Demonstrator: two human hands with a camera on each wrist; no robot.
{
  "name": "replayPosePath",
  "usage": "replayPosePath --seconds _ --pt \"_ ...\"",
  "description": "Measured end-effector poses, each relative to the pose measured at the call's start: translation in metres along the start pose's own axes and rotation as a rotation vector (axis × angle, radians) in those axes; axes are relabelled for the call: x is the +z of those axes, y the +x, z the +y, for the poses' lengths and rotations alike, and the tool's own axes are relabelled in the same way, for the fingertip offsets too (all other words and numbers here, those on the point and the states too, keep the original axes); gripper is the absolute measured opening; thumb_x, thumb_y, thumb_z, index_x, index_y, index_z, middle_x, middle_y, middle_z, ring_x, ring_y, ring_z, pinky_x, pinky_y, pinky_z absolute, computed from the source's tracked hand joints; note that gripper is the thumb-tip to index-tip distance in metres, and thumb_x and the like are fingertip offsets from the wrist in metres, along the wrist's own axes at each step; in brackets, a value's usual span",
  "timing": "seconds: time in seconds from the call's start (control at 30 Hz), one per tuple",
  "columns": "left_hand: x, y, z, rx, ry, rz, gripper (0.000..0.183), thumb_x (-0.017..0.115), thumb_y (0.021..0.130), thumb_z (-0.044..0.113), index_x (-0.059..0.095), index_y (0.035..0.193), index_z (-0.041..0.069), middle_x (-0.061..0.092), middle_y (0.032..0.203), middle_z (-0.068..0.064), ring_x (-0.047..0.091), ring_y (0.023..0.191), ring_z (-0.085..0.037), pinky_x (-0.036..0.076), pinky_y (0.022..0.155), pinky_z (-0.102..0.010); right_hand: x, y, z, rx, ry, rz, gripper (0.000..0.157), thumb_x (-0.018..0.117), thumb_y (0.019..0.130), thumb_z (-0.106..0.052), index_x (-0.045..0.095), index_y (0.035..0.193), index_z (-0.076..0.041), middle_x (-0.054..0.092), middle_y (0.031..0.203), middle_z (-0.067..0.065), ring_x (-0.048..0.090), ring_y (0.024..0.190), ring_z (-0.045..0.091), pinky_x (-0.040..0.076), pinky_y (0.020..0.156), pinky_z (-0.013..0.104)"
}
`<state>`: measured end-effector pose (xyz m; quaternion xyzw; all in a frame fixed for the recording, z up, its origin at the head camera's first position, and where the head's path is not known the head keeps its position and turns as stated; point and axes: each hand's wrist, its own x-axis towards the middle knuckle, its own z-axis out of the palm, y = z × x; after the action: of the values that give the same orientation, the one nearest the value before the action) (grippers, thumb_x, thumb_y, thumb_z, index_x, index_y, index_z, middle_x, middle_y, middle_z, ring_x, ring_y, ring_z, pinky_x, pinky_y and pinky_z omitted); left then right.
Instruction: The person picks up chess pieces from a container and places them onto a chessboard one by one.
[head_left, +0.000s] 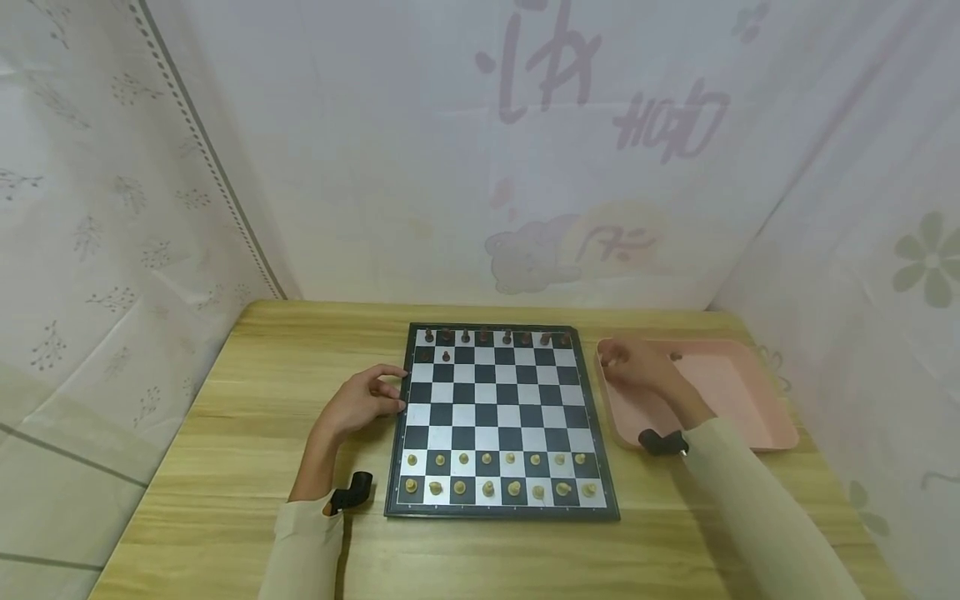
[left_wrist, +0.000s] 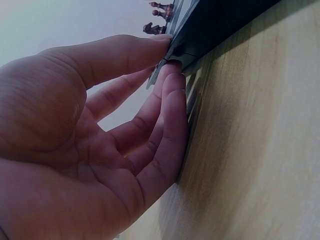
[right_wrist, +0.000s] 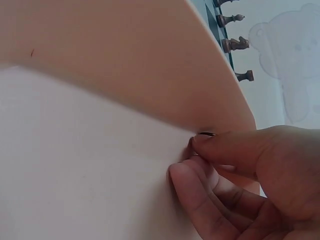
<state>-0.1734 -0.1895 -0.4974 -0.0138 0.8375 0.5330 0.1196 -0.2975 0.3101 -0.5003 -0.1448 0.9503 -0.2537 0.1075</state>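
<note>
A black-and-white chessboard point(head_left: 483, 396) lies on the table in the head view. My left hand point(head_left: 363, 400) rests beside it, thumb and fingertips touching its left edge, the fingers loosely bent; the left wrist view shows the thumb against the board's rim point(left_wrist: 186, 47). Over at the pink tray point(head_left: 731, 392), my right hand point(head_left: 637, 364) reaches into the far left corner. Thumb and fingers pinch a small dark chess piece point(right_wrist: 206, 133), mostly hidden by them. Another dark piece point(head_left: 676, 357) lies in the tray, near its far wall.
Dark pieces line the board's far row, with a dark pawn point(head_left: 446, 357) and another dark piece in front at the left. Two rows of cream pieces point(head_left: 487, 488) stand on the near side. Wooden table point(head_left: 247, 417) surrounds the board; a patterned cloth point(head_left: 420, 167) hangs behind.
</note>
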Motion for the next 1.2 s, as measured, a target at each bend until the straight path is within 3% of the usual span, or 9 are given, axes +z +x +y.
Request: replayPosePath --seconds 0.07,0.13,0.23,0.47,0.53,0.63,0.7,0.97,1.2 --pt "0.000 0.000 -0.001 -0.002 0.001 0.001 0.050 0.080 0.094 0.001 0.067 0.142 0.002 0.074 0.104 -0.016 0.068 0.093 -0.027 0.052 0.082 -0.035 0.002 -0.001 0.000 -0.011 0.012 0.004 0.007 0.075 0.098 -0.010 0.075 0.102 -0.005 0.073 0.123 0.024 0.066 0.112 0.046 0.044 0.101 0.069" --pt "0.001 0.000 -0.002 0.002 0.005 0.002 0.050 0.080 0.094 0.001 0.067 0.142 0.001 0.074 0.103 -0.015 0.068 0.093 -0.027 0.052 0.082 -0.035 0.004 -0.001 0.001 -0.026 0.012 0.010 0.005 0.074 0.098 -0.010 0.075 0.100 -0.005 0.073 0.116 0.021 0.066 0.105 0.041 0.050 0.093 0.058" --pt "0.002 0.000 -0.004 -0.001 0.004 0.007 0.050 0.080 0.094 0.001 0.067 0.142 0.002 0.074 0.102 -0.014 0.067 0.092 -0.027 0.052 0.082 -0.036 0.004 -0.002 0.001 -0.027 0.009 -0.001 0.006 0.073 0.098 -0.012 0.074 0.097 -0.006 0.071 0.101 0.014 0.064 0.095 0.035 0.049 0.081 0.047" --pt "0.001 0.001 -0.005 -0.005 0.009 0.005 0.050 0.079 0.095 0.000 0.067 0.143 0.002 0.074 0.102 -0.013 0.068 0.093 -0.026 0.052 0.082 -0.036 -0.004 -0.005 0.002 0.072 -0.058 0.013 0.016 0.077 0.096 -0.027 0.075 0.096 -0.011 0.074 0.101 0.013 0.064 0.100 0.042 0.034 0.099 0.075" --pt "0.001 0.001 -0.004 -0.006 0.016 0.006 0.050 0.079 0.095 0.001 0.067 0.143 0.002 0.074 0.102 -0.013 0.067 0.093 -0.027 0.052 0.082 -0.036 -0.008 -0.007 0.001 0.095 -0.067 0.030 0.018 0.078 0.094 -0.027 0.075 0.097 -0.010 0.074 0.101 0.013 0.064 0.098 0.040 0.040 0.098 0.069" --pt "0.000 0.001 -0.003 -0.011 0.021 0.009 0.049 0.080 0.095 0.001 0.067 0.142 0.003 0.073 0.102 -0.013 0.067 0.093 -0.027 0.051 0.082 -0.036 -0.011 -0.007 0.002 0.091 -0.067 0.042 0.015 0.079 0.093 -0.021 0.073 0.095 -0.007 0.071 0.094 0.012 0.062 0.089 0.033 0.047 0.078 0.047" --pt "0.000 0.001 -0.003 -0.007 0.022 0.007 0.049 0.080 0.095 0.001 0.067 0.142 0.003 0.073 0.102 -0.013 0.067 0.093 -0.027 0.051 0.082 -0.036 -0.012 -0.007 0.004 0.075 -0.072 0.045 0.012 0.079 0.092 -0.018 0.073 0.093 -0.007 0.069 0.092 0.010 0.061 0.084 0.030 0.047 0.072 0.042" --pt "-0.001 0.002 -0.005 -0.005 0.022 0.009 0.048 0.080 0.095 0.001 0.068 0.142 0.004 0.073 0.102 -0.013 0.066 0.093 -0.027 0.051 0.083 -0.036 -0.004 -0.003 0.015 0.050 -0.021 0.047 0.007 0.080 0.094 -0.015 0.080 0.099 -0.011 0.077 0.104 0.010 0.063 0.100 0.036 0.042 0.091 0.058" --pt "-0.002 0.002 -0.005 0.002 0.011 0.004 0.049 0.080 0.095 0.001 0.068 0.141 0.003 0.073 0.102 -0.013 0.066 0.092 -0.027 0.051 0.081 -0.036 -0.003 -0.006 0.022 0.027 0.039 0.074 0.012 0.082 0.098 -0.020 0.081 0.105 -0.010 0.078 0.112 0.014 0.067 0.108 0.037 0.050 0.096 0.053"
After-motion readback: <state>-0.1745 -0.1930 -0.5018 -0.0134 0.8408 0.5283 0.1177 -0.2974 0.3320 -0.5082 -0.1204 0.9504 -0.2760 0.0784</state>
